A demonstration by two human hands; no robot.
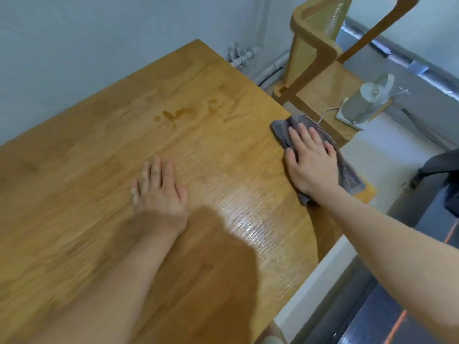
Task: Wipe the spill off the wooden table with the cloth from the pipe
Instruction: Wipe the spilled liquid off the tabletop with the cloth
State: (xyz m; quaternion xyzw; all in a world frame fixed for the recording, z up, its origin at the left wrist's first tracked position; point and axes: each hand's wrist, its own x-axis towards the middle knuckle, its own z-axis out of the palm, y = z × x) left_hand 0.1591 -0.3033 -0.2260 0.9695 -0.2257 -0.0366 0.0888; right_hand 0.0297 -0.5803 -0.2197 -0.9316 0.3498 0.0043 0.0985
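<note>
Our wooden counter (74, 194) carries a small brown spill (177, 115) near its far side and a wet, glossy sheen (253, 219) toward its near right edge. A grey cloth (280, 129) lies at the right edge, partly overhanging, under our flat right hand (310, 160). Our left hand (159, 189) rests flat mid-counter.

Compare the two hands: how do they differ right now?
The left hand lies on the bare wooden table; the right hand presses the grey cloth. The left hand sits mid-table; the right hand is at the table's right edge. Both are flat, palms down, fingers straight.
</note>
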